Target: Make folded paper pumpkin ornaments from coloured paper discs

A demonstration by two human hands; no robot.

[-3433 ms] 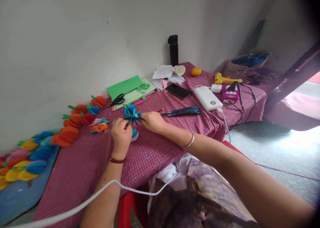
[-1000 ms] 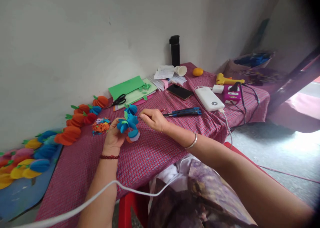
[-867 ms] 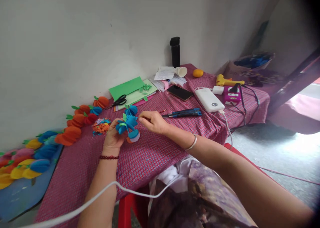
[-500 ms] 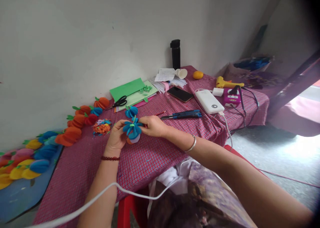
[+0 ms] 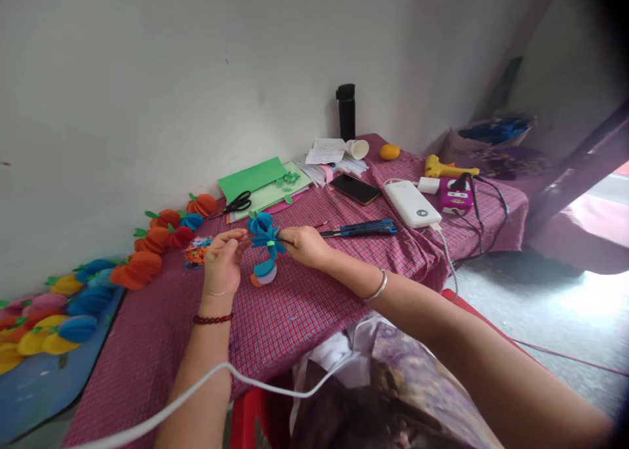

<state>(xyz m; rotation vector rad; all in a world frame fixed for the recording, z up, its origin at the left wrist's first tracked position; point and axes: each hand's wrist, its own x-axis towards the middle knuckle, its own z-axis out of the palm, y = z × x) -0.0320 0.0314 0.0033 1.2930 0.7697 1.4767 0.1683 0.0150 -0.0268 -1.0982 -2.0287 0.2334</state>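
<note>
A blue folded-paper fruit with a green strip hangs just above the red checked tablecloth. My right hand pinches its right side between closed fingers. My left hand is at its left side, fingertips pinched on its edge and palm turned up. Loose paper discs, blue, orange and white, lie on the cloth right under the fruit. Another blue paper fruit sits just behind it.
Orange, red, blue and yellow paper fruits line the wall at left. Scissors and green paper sheets lie behind. A blue utility knife, phone, power bank, glue gun and black bottle are to the right.
The blue paper fruit has passed from mainly my left hand to my right hand's pinch. My left hand has opened out beside it and kept only its fingertips on the edge.
</note>
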